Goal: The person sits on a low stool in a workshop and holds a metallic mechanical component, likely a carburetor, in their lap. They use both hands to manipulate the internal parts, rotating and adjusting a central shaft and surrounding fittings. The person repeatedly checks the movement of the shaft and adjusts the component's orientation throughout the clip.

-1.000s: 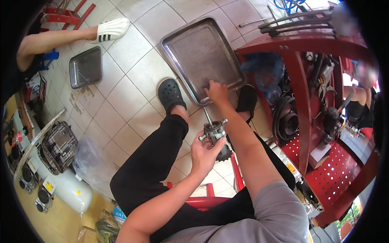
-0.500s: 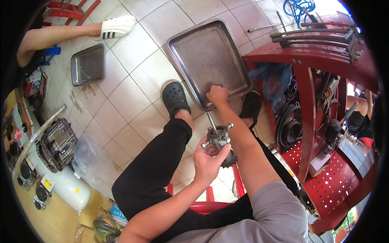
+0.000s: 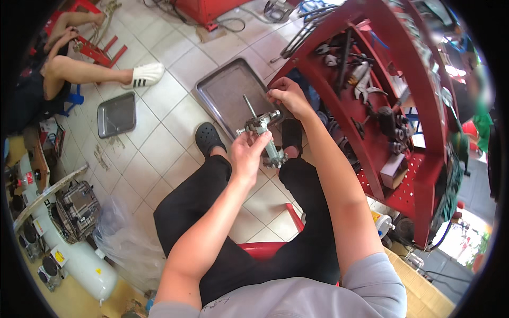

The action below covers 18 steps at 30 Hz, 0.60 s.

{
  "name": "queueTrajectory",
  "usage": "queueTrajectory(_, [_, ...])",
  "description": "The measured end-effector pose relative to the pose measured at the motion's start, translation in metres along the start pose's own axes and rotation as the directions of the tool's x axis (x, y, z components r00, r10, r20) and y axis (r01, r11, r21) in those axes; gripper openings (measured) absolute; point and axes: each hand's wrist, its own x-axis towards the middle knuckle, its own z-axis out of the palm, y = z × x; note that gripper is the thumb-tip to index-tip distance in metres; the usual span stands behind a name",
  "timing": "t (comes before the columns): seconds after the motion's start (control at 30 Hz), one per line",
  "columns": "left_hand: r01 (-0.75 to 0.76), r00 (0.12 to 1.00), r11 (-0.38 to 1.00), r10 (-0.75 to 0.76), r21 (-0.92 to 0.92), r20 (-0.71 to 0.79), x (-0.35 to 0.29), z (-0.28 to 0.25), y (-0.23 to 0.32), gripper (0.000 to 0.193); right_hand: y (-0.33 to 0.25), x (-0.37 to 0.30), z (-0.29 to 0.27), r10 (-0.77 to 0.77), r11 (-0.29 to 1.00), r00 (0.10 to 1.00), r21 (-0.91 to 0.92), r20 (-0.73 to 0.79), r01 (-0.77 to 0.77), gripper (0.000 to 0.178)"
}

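I look down on a pale tiled workshop floor (image 3: 159,148), seated on a red plastic stool (image 3: 265,246) with my black-trousered legs stretched ahead. The metal engine part (image 3: 263,139), a grey casting with a thin rod standing up from it, sits in the air above my knees and just over the near edge of the large metal tray (image 3: 228,95) lying on the tiles. My left hand (image 3: 248,155) is closed around the lower body of the part, fingers wrapped tight. My right hand (image 3: 283,95) is pinched on the part's upper end, thumb and fingertips together. My black clogs (image 3: 208,139) rest on the floor beside the tray. To my right stands a red tool rack (image 3: 403,132) hung with pliers and other tools. Farther left lies a small metal tray (image 3: 116,114), and beyond it another person's leg in a white sandal (image 3: 146,75). A white compressor tank (image 3: 85,262) lies at lower left.
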Motion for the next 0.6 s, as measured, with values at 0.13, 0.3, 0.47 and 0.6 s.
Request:
queueTrajectory(0.13, [-0.215,0.962,0.961,0.177,0.176,0.21,-0.018,0.006,0.024,0.037,-0.074,-0.084,-0.005,-0.203,0.965,0.979,0.163,-0.032,0.206,0.017])
queueTrajectory(0.3, [-0.364,0.909,0.825,0.212,0.432,0.359,-0.087,0.015,0.051,0.058,-0.128,-0.217,0.0,-0.376,0.926,0.927,-0.048,0.007,0.376,0.026])
queueTrajectory(0.47, [-0.549,0.81,0.703,0.314,0.453,0.494,-0.16,0.017,0.065,0.06,-0.159,-0.331,0.018,-0.489,0.863,0.871,0.12,-0.038,0.49,0.026])
queueTrajectory(0.6, [-0.647,0.739,0.616,0.363,0.449,0.568,-0.212,0.022,0.074,0.056,-0.167,-0.389,0.033,-0.606,0.795,0.787,-0.098,-0.111,0.599,0.024])
